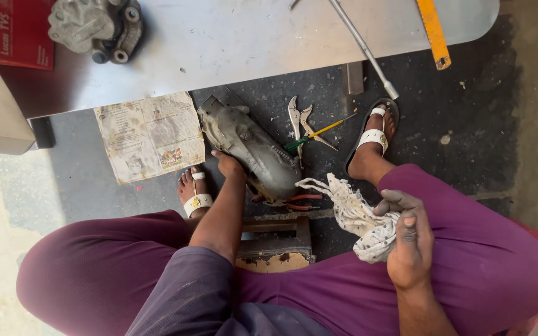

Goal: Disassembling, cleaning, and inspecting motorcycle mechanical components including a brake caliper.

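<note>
right, the grey metal casing [250, 152] lies on the dark floor [468, 106] between the person's two sandalled feet, tilted so its long body runs from far-left to near-right. the left hand [228, 165] is on its near-left edge, fingers curled over the metal; how tight the grip is, cannot tell, the fingertips are tucked out of sight. over on the right thigh, the right hand [409, 239] is closed around a dirty white rag [359, 214], fingers pressed together and grimy, thumb laid along the top; the rag's loose end trails left toward the casing and stops just beside it.

under the casing's near end, red-handled pliers [297, 202] peek out. just beyond it on the far side, locking pliers [300, 121] lie with their handles apart, and a green-and-yellow screwdriver [316, 134] lies across them. the left foot [195, 190] sits near a stained newspaper sheet [149, 135] spread flat on the floor to the left. the right foot [375, 137] is planted to the right of the tools.

further out, a pale metal sheet [238, 37] covers the far floor, with a grey cast metal part [94, 28] and a red box [17, 31] at its far-left, a long steel rod [365, 50] and an orange bar [434, 31] at the far-right. near the person, a small wooden stool [275, 239] shows between the purple-clad legs.
</note>
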